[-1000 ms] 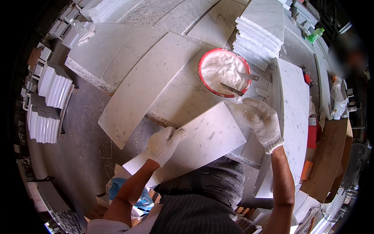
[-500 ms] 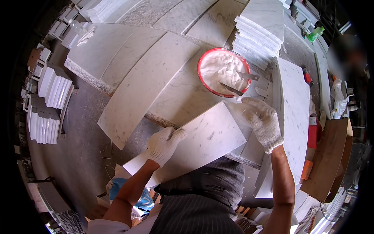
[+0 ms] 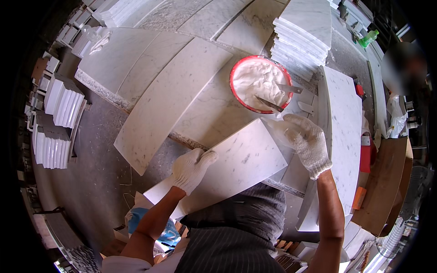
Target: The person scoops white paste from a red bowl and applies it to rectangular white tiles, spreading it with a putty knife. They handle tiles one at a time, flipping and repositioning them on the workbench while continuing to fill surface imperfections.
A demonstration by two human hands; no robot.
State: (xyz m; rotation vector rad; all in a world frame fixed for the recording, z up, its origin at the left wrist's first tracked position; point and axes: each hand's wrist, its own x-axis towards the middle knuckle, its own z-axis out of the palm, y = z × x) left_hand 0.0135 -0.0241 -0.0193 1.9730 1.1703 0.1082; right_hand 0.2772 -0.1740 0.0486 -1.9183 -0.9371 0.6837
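Note:
A white marble tile with grey flecks lies tilted in front of me, its lower edge against my apron. My left hand, in a white knitted glove, is closed over the tile's far long edge. Beside the tile's right end, my gloved right hand is closed around a pale, translucent thing whose kind I cannot make out. Just beyond it stands a red-rimmed tub of white paste. Two putty knives, one at the right and one nearer, rest in the tub.
A long marble slab lies on the bench left of the tub. Stacked tiles stand behind it, and another slab is to the right. A pale scraper lies by the tub. Farther right are a cardboard box and a green bottle.
Almost nothing differs. Both hands and the tile keep their places; the view has shifted very slightly.

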